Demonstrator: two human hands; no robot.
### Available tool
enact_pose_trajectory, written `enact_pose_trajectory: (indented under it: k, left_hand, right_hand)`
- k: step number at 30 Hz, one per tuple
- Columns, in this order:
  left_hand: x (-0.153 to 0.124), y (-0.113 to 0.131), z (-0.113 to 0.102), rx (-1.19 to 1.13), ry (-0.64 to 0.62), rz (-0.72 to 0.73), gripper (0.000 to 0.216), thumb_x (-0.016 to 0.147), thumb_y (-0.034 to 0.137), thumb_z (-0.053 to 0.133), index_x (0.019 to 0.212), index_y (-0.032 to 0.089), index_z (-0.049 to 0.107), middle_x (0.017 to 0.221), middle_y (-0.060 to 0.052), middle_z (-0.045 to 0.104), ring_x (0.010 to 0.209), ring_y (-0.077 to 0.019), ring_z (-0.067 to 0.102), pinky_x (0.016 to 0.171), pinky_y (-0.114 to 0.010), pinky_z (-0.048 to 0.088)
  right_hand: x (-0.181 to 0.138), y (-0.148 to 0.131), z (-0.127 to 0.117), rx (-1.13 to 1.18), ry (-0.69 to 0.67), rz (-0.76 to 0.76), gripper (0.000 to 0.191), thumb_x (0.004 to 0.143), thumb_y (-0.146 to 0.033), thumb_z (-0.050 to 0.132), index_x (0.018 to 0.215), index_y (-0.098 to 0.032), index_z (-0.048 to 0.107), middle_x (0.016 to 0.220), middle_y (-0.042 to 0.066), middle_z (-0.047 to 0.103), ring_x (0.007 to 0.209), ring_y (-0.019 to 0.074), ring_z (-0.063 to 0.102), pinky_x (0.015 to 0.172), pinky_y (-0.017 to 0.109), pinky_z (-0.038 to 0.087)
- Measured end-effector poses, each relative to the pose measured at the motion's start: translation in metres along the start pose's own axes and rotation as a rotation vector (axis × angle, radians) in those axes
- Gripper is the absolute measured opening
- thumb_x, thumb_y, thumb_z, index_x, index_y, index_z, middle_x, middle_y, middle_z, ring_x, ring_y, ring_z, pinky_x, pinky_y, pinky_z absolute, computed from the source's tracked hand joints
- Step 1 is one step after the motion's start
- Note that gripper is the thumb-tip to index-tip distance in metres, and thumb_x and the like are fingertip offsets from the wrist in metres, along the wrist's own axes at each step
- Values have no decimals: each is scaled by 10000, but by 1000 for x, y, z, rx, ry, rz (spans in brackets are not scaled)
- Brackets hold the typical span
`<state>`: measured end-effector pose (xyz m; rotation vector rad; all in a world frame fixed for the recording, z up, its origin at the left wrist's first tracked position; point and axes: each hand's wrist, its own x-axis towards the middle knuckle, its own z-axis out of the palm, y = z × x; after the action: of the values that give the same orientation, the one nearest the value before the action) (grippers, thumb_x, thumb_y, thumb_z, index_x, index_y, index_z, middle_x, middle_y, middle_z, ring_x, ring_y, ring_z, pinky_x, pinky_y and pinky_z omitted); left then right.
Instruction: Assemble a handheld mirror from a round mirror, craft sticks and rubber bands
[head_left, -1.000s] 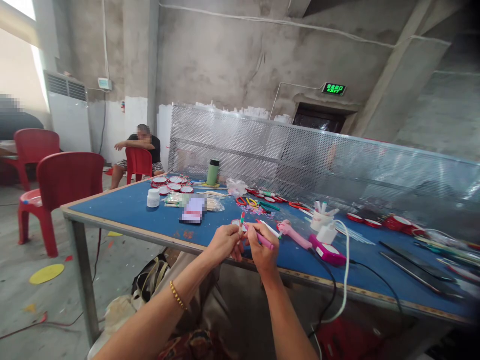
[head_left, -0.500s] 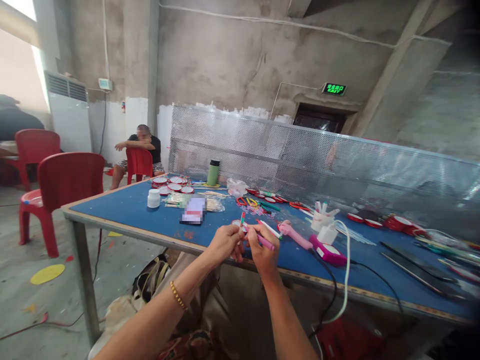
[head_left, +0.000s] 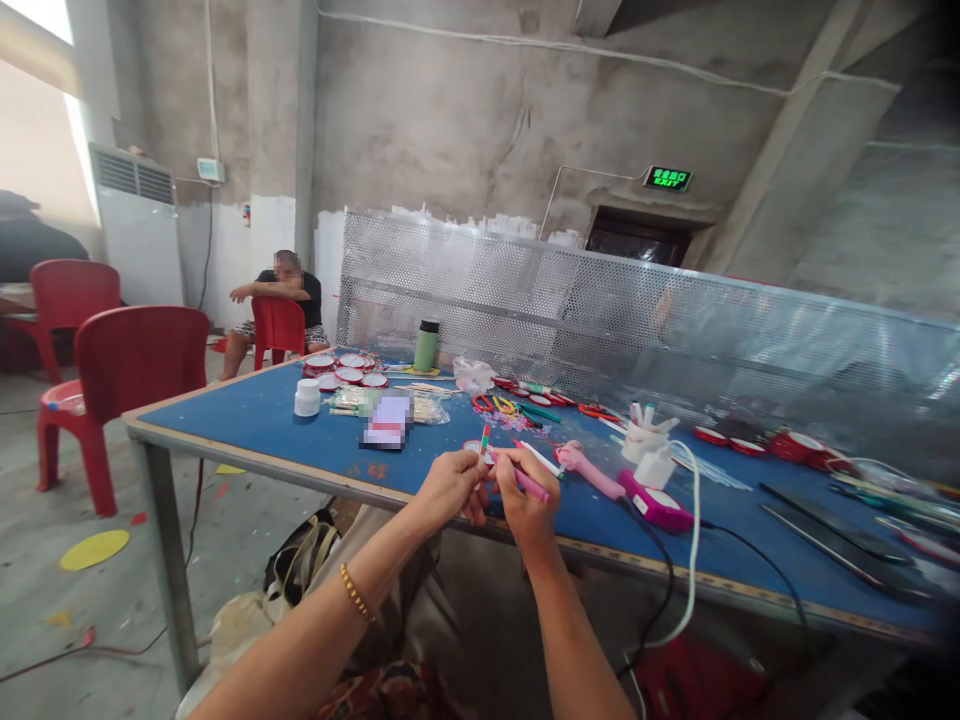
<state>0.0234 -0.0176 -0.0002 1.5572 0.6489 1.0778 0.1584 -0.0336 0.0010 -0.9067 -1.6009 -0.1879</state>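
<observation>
My left hand point(head_left: 448, 487) is closed around a thin stick point(head_left: 484, 438) with red, white and green bands, held upright over the near edge of the blue table point(head_left: 247, 420). My right hand point(head_left: 527, 497) touches the left one and pinches a pink pen-like tool point(head_left: 531, 484), its tip against the stick. A gold bracelet point(head_left: 354, 590) sits on my left wrist.
A pink glue gun point(head_left: 589, 468) and a magenta device point(head_left: 655, 502) with cables lie just right of my hands. Further back are a white jar point(head_left: 307, 396), green bottle point(head_left: 426, 345), red discs point(head_left: 341, 367), scissors and sticks. A perforated metal screen point(head_left: 600, 310) backs the table. Red chairs point(head_left: 124, 370) and a seated person point(head_left: 281, 290) are at left.
</observation>
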Motion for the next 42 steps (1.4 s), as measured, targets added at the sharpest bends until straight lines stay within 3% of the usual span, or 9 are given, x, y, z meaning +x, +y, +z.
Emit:
enact_pose_trajectory:
  k: [18,30,36,42]
  left_hand:
    - [-2,2,0,-15,-2,-14,364,813,530,526,700,186,484,531,25,584,400,-135,601,375,-197,388]
    - [1,-3,2,95,31,16,352,862,508,460,690,201,479,538,13,585,409,-159,615,373,-222,424]
    - [0,-1,2,97,34,19,371,863,523,458,684,199,477,536,12,583,407,-160,615,366,-220,421]
    - [0,-3,2,94,37,23,368,861,528,454,693,202,479,527,21,577,404,-159,613,368,-222,431]
  right_hand:
    - [-1,0,0,-23,31,-16,200,926,-258,506,789,-200,640,635,-2,648,573,144,620,581,260,494]
    - [0,-1,1,-1,-16,-1,197,927,-269,516,831,-189,669,770,40,713,616,153,656,603,270,513]
    - [0,-2,-1,-28,-29,-40,211,923,-244,505,775,-195,648,670,11,669,593,146,625,593,260,489]
    - [0,-3,-1,4,-26,-23,195,928,-247,508,827,-181,662,760,35,705,605,140,634,593,257,492]
